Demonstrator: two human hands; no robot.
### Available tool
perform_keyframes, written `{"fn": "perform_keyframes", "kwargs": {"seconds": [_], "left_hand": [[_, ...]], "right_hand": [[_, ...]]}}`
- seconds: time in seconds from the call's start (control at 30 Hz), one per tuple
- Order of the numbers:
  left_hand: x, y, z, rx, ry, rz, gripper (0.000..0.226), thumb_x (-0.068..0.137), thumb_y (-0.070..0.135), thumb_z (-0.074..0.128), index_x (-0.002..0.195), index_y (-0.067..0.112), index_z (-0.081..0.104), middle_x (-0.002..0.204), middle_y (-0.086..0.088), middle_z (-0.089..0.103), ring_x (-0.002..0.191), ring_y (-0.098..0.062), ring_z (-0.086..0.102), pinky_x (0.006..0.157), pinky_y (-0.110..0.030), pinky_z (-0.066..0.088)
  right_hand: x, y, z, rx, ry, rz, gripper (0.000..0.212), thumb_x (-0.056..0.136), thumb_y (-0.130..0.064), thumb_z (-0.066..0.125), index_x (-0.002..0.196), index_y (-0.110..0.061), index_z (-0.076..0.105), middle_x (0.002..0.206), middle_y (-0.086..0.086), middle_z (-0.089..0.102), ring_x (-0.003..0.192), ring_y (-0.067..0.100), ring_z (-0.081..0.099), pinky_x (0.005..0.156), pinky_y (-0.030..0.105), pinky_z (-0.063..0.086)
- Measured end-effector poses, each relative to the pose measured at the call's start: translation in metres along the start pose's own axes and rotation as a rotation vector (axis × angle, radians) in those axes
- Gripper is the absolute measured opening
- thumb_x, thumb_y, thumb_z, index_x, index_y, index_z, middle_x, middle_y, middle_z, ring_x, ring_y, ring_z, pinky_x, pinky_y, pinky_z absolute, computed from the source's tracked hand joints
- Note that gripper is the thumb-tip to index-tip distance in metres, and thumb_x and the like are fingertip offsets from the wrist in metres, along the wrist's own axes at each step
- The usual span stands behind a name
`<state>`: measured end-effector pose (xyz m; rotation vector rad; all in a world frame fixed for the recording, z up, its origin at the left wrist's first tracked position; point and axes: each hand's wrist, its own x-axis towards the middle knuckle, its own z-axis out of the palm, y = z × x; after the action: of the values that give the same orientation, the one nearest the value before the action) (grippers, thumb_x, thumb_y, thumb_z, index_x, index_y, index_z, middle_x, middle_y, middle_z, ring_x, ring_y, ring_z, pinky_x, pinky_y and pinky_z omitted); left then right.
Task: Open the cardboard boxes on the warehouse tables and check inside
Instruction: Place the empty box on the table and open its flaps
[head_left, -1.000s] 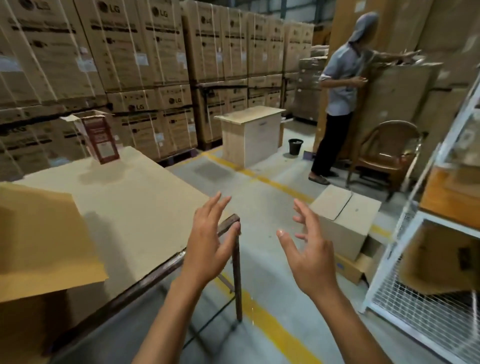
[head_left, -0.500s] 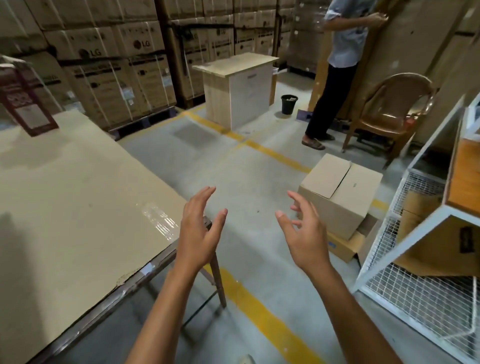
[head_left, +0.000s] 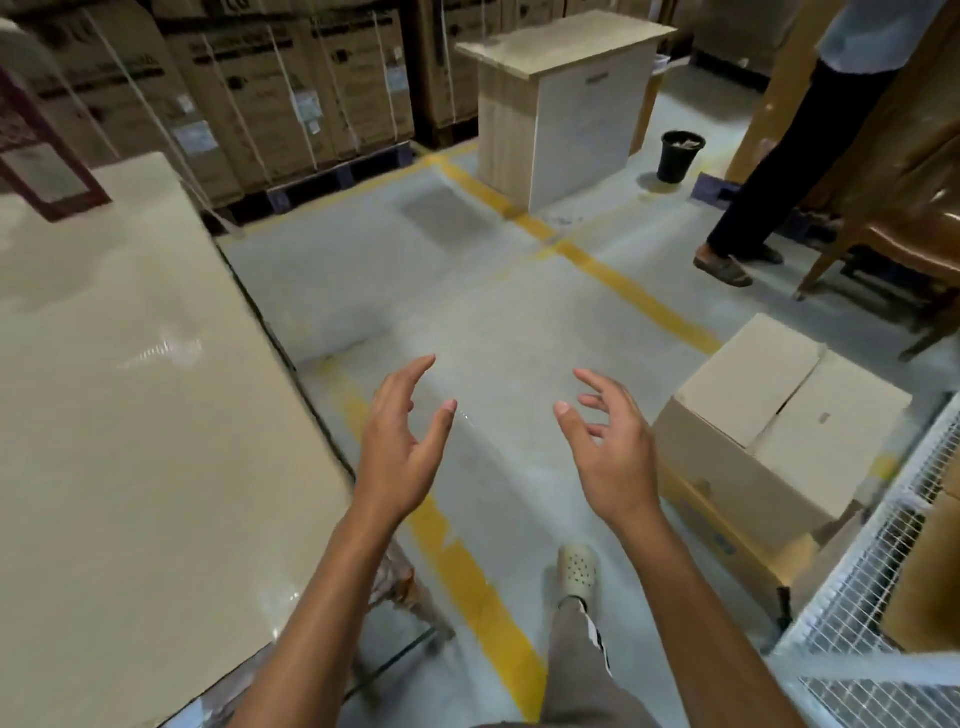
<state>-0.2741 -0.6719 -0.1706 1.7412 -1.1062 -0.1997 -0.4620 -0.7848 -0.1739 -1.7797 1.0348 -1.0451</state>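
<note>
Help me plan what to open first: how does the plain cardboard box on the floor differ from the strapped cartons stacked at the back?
The plain tan cardboard box on the floor has no straps; the stacked brown cartons are bound with pale straps. The box is almost unmarked; the cartons carry print and white labels. The box sits on flattened cardboard; the cartons stand on a dark pallet. Both are closed cardboard.

Table (head_left: 130, 415), cardboard-topped, w/ red box (head_left: 47, 171) at its far end. Floor (head_left: 467, 312) right of table: closed box (head_left: 779, 415), cabinet (head_left: 561, 104) & bin (head_left: 680, 156) beyond.
</note>
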Motion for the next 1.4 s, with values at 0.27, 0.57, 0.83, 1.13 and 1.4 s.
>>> {"fn": "perform_keyframes", "kwargs": {"seconds": [0.27, 0.57, 0.83, 1.13, 1.4], "left_hand": [[0.124, -0.033, 0.060, 0.063, 0.125, -0.099, 0.049, 0.091, 0.048, 0.051, 0.138, 0.032, 0.050, 0.132, 0.008, 0.056, 0.125, -0.005, 0.052, 0.097, -0.027, 0.047], [0.256, -0.070, 0.071, 0.129, 0.287, -0.238, 0.048, 0.095, 0.033, 0.057, 0.142, 0.028, 0.048, 0.137, 0.005, 0.056, 0.129, -0.006, 0.051, 0.102, -0.030, 0.048], [0.378, -0.170, 0.024, 0.172, 0.449, -0.293, 0.049, 0.094, 0.029, 0.057, 0.142, 0.023, 0.050, 0.139, 0.003, 0.057, 0.130, -0.008, 0.052, 0.101, -0.017, 0.045], [0.511, -0.267, -0.105, 0.226, 0.732, -0.346, 0.048, 0.090, 0.036, 0.055, 0.137, 0.024, 0.054, 0.129, 0.007, 0.059, 0.124, -0.003, 0.054, 0.098, -0.045, 0.052], [0.585, -0.316, -0.177, 0.322, 0.928, -0.430, 0.046, 0.092, 0.025, 0.058, 0.137, 0.020, 0.055, 0.130, 0.003, 0.060, 0.123, -0.005, 0.056, 0.095, -0.027, 0.051]], "right_hand": [[0.185, 0.043, 0.027, 0.030, -0.219, -0.058, 0.039, 0.089, -0.042, 0.061, 0.127, -0.031, 0.059, 0.118, -0.017, 0.058, 0.108, 0.002, 0.058, 0.084, 0.036, 0.056], [0.347, 0.042, 0.118, 0.067, -0.463, -0.144, 0.040, 0.088, -0.044, 0.059, 0.125, -0.031, 0.059, 0.123, -0.014, 0.057, 0.108, 0.003, 0.057, 0.084, 0.036, 0.056], [0.469, 0.029, 0.277, 0.111, -0.587, -0.226, 0.044, 0.090, -0.036, 0.063, 0.132, -0.026, 0.056, 0.125, -0.015, 0.057, 0.109, 0.003, 0.057, 0.085, 0.036, 0.055], [0.576, -0.049, 0.483, 0.166, -0.768, -0.357, 0.045, 0.088, -0.040, 0.060, 0.131, -0.028, 0.058, 0.120, -0.015, 0.056, 0.107, 0.006, 0.058, 0.082, 0.039, 0.056], [0.638, -0.094, 0.632, 0.246, -0.965, -0.430, 0.045, 0.087, -0.041, 0.060, 0.129, -0.025, 0.061, 0.116, -0.013, 0.058, 0.105, 0.005, 0.058, 0.080, 0.031, 0.055]]}}
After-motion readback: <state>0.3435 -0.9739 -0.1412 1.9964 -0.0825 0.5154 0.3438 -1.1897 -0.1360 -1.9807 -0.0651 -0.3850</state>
